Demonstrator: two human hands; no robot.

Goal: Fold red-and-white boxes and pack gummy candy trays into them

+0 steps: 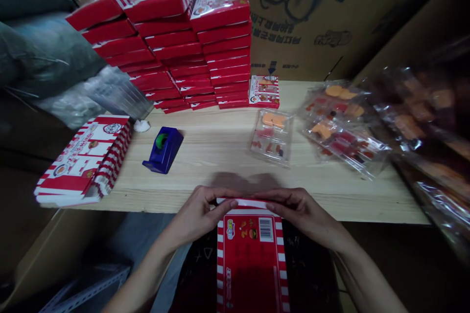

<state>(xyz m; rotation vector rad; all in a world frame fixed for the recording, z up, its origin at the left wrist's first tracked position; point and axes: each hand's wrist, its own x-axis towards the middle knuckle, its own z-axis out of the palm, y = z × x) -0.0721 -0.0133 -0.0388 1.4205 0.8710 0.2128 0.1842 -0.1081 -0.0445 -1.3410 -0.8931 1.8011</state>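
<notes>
The left hand (201, 211) and right hand (301, 211) pinch the far end of a red striped box (250, 266) between thumbs and fingers, nearer and to the right of the blue tape dispenser (168, 156); left of the dispenser lie striped cartons (82, 156), behind it rise stacked red boxes (172, 41), to its right sit clear packets (343, 139)

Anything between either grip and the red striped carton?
Nothing visible. Left hand and right hand each have a grip on the red striped carton at its far end. The clear pack and blue tape dispenser lie beyond, on the table, not in between.
</notes>
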